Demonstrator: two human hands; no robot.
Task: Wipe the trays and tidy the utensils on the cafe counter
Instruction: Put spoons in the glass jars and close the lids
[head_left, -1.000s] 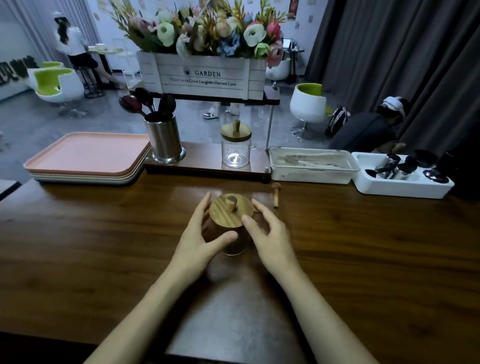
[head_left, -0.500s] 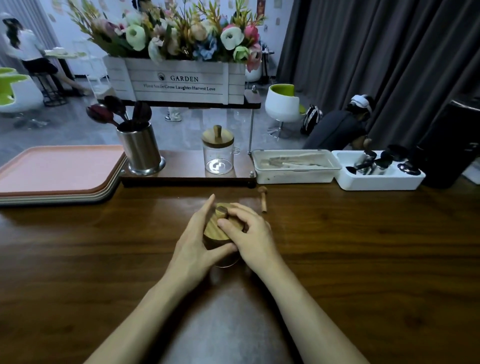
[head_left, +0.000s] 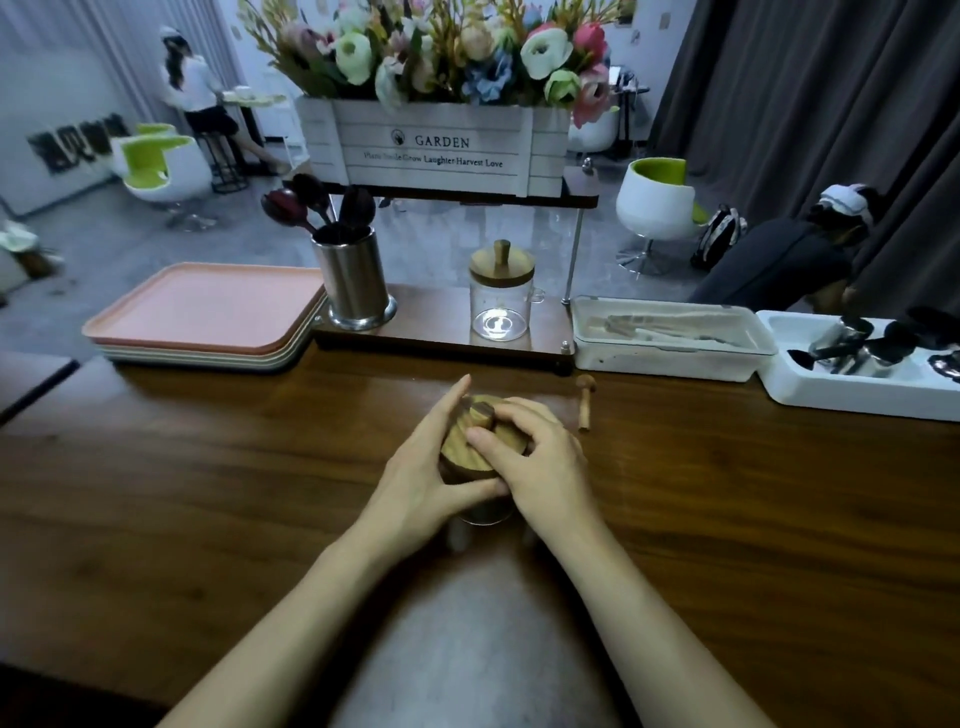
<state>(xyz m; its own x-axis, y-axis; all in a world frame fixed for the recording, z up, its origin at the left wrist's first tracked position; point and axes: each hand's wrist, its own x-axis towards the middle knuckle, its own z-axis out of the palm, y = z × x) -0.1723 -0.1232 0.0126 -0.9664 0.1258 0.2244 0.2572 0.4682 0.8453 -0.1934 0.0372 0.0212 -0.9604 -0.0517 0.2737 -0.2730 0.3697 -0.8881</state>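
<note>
The left hand (head_left: 421, 478) cups the glass jar (head_left: 484, 515) while the right hand (head_left: 545, 462) grips its wooden lid (head_left: 460, 441); pressing straight down, jar braced, should seat it squarely

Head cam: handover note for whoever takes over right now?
Left hand grips the side of the glass jar mid-counter. Right hand is curled over its wooden lid, at the knob.
Small wooden spoon lies loose right of the jar. Pink trays are stacked far left, beside the steel utensil holder.
Done: cannot tell whether trays were wiped; no cloth in view.
Left: probably seat the lid, put jar and spoon away, wipe trays.
</note>
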